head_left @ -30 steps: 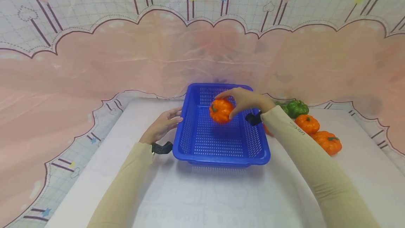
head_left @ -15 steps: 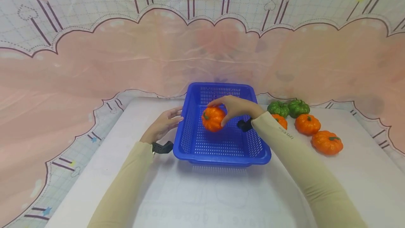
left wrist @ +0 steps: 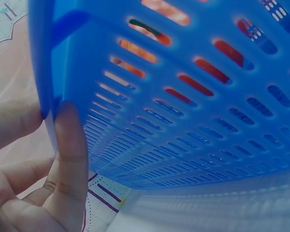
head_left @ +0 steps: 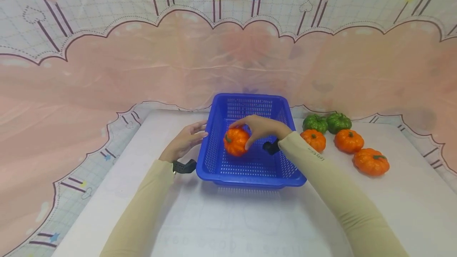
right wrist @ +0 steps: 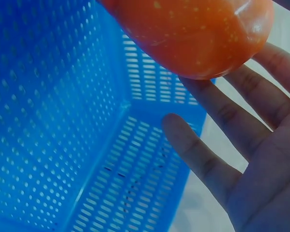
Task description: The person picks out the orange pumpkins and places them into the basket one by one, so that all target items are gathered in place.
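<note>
My right hand (head_left: 262,127) holds an orange toy pumpkin (head_left: 235,142) inside the blue plastic basket (head_left: 250,181), thumb on the near side and fingers on the far side. In the right wrist view, the pumpkin (right wrist: 198,36) is at the top, above the basket's slotted wall, with fingers (right wrist: 236,113) against its underside. My left hand (head_left: 183,142) touches the basket's left side with relaxed fingers. Close up in the left wrist view, those fingers (left wrist: 69,140) rest at the rim and outer wall, and orange shows through the slots.
Right of the basket, two green pumpkins (head_left: 338,123) sit at the back. Several orange pumpkins stand in front of them, one (head_left: 314,140) close to the basket's right wall and another (head_left: 371,162) farthest right. A patterned cloth (head_left: 250,66) hangs behind the white table (head_left: 232,225).
My right hand has carried the orange pumpkin left, nearer to me and lower into the basket. The pumpkins on the right are less covered by the sleeve. My left hand stays put.
</note>
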The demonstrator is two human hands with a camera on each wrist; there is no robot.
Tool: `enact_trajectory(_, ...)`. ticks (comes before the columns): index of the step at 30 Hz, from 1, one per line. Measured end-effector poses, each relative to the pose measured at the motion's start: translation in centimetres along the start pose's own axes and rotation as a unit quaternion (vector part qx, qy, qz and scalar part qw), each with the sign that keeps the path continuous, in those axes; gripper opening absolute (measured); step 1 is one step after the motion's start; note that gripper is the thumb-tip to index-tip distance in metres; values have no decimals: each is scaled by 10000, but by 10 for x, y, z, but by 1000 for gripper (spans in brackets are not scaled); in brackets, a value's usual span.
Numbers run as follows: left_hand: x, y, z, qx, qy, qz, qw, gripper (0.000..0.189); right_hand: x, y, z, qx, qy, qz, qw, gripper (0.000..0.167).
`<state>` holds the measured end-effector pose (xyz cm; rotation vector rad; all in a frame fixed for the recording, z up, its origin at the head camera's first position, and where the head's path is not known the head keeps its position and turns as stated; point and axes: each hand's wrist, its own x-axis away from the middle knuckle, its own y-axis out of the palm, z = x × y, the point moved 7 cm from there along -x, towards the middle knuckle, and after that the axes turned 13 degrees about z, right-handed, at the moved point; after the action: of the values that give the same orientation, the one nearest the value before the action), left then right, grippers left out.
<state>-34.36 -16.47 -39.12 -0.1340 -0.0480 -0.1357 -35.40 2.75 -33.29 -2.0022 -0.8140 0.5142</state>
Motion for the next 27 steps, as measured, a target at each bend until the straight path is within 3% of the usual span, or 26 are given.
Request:
enact_trajectory(10, 2, 1, 2, -12, -53, -1, 10000, 61, -2, 11, 0, -186, -38, -185, 9996, 66)
enact_trajectory(27, 3, 1, 3, -4, -74, 0, 10000, 61, -7, 35, 12, -1161, 81, -650, 9911, 69)
